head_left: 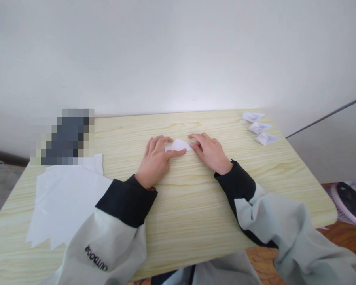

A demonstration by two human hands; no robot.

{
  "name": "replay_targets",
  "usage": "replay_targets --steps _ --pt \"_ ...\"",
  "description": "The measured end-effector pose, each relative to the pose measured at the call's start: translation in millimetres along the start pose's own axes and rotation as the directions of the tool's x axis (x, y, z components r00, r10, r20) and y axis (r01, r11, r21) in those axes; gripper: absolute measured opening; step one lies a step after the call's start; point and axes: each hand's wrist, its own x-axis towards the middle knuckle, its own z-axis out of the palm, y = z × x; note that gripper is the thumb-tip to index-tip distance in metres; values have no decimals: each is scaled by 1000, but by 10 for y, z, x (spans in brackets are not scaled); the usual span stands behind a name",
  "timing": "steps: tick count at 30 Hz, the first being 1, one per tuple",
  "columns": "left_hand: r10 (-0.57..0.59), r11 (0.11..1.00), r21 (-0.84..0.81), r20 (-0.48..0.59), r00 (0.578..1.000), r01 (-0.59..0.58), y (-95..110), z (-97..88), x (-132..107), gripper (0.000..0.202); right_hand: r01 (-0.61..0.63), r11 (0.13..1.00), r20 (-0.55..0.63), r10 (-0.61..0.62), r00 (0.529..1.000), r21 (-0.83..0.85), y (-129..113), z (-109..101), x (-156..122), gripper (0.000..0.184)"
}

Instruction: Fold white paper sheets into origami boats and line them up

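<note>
A small folded piece of white paper lies near the middle of the table, with a raised point at its centre and narrow ends to each side. My left hand holds its left end, the thumb stretched along the near edge and the index finger behind. At the right end, my right hand grips the paper between thumb and bent index finger. Parts of both paper ends are hidden under the fingers. To the far right stand three folded paper shapes, like small boats, in a row; the nearest paper boat has pointed ends.
White paper sheets with jagged edges lie at the left, partly under my left sleeve. Behind them is a dark pixelated object. A wall borders the table's far edge. A pink basket stands on the floor at right.
</note>
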Motion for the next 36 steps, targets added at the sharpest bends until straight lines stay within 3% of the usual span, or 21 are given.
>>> replay_targets --steps 15,21,25,28,30,36 --pt "-77 995 -67 -47 996 74 -140 -64 -69 40 -4 1000 -5 5 1000 27 47 -18 6 32" --pt "-8 997 -76 -109 994 -1 -182 -70 -56 34 48 997 -68 -44 997 61 82 9 -14 28" --pt "30 994 -102 -165 986 -47 -97 -34 -5 33 92 992 -107 -83 991 81 92 19 -28 22" --pt "-42 995 -93 -163 986 27 -18 12 29 30 122 989 -107 -113 988 83 97 31 -32 21" --pt "-78 996 -58 -156 985 70 1 41 40 40 139 987 -108 -130 986 80 98 42 -34 22" --pt "-83 991 -116 -143 986 67 -49 54 42 28 149 986 -144 -138 980 69 94 66 -48 36"
